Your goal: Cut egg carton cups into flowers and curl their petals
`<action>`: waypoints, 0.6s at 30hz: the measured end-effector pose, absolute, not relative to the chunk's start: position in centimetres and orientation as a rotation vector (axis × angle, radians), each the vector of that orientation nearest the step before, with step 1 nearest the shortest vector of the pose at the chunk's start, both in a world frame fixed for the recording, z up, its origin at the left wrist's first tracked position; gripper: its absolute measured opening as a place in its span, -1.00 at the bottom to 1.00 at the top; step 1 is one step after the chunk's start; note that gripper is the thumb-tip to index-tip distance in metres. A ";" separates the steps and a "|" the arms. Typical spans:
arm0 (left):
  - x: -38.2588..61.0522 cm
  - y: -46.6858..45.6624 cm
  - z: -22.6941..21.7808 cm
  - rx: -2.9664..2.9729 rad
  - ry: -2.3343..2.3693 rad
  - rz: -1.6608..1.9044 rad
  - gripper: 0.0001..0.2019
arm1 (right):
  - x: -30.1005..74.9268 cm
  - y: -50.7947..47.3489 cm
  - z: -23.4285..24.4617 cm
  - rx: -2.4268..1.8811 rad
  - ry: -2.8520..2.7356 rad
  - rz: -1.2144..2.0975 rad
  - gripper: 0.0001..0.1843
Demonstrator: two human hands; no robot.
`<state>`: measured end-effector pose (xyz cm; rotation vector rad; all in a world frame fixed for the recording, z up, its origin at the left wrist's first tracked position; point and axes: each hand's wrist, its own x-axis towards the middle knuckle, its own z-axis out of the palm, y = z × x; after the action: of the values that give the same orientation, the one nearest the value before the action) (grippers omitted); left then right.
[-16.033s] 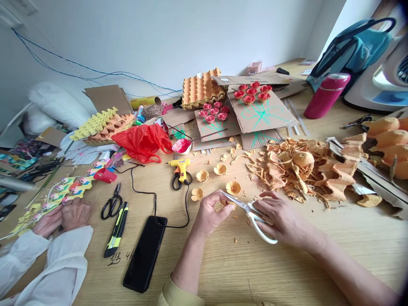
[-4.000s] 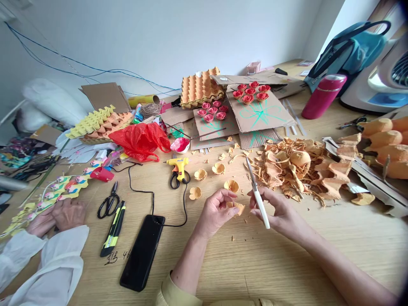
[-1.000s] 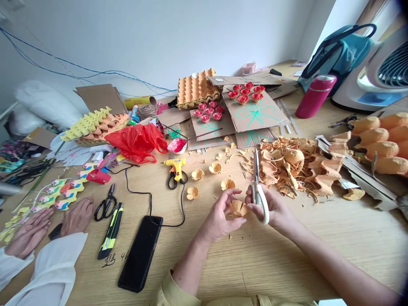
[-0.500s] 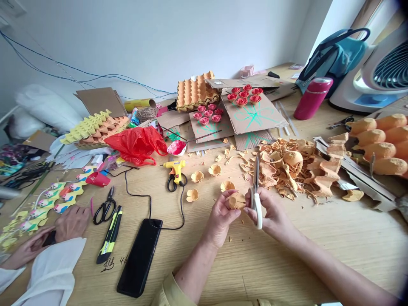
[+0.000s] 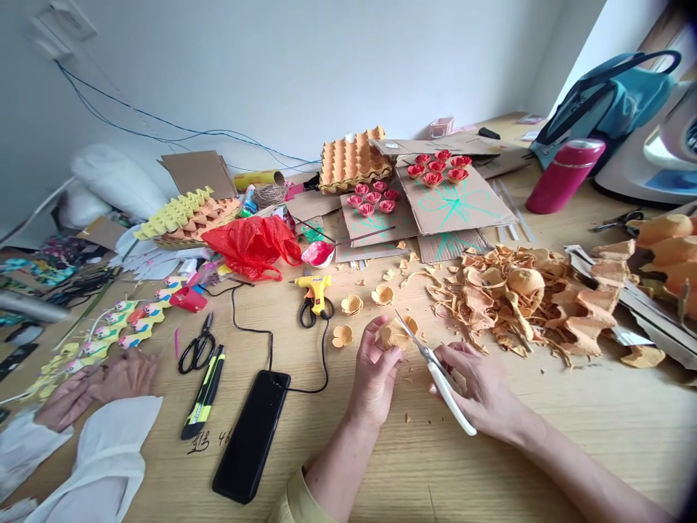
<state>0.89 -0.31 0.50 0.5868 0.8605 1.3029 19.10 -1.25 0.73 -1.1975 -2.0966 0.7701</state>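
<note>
My left hand (image 5: 374, 367) is closed around a small orange egg-carton cup (image 5: 390, 334) just above the wooden table (image 5: 544, 450). White-handled scissors (image 5: 435, 374) are gripped in my right hand (image 5: 479, 388), their blades pointing up-left at the cup's rim. Three finished orange paper flowers (image 5: 353, 303) lie on the table behind my hands, and small orange crumbs are scattered under them.
A heap of orange carton scraps (image 5: 512, 298) lies to the right. Glue gun (image 5: 316, 289), black phone (image 5: 251, 434), utility knife (image 5: 202, 392) and black scissors (image 5: 197, 347) lie left. Another person's hands (image 5: 98, 381) in white sleeves rest far left. Red flowers on cardboard (image 5: 457, 196) and a pink bottle (image 5: 563, 176) stand behind.
The scissors have swung from upright to slanting down-right, blades now at the cup in my left hand. The view has shifted slightly right.
</note>
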 end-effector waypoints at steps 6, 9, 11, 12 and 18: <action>0.9 -0.4 0.6 0.584 0.847 1.325 -0.46 | 19.0 -1.2 0.5 -1.145 -2.239 0.744 -0.70; 1.0 -0.5 0.6 0.584 0.839 1.333 -0.46 | 19.1 -1.2 0.3 -1.134 -2.272 0.734 -0.75; 1.1 -0.5 0.7 0.601 0.844 1.336 -0.46 | 19.2 -1.2 0.2 -1.132 -2.285 0.728 -0.77; 1.1 -0.6 0.7 0.616 0.848 1.336 -0.47 | 19.3 -1.2 0.1 -1.132 -2.289 0.728 -0.77; 1.6 -0.8 0.5 0.675 0.844 1.330 -0.49 | 19.3 -1.2 -0.1 -1.120 -2.298 0.701 -0.80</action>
<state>1.58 -0.80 0.55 0.6753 0.8439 1.3299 19.34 -1.22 -0.08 -1.1202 -2.2983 0.7006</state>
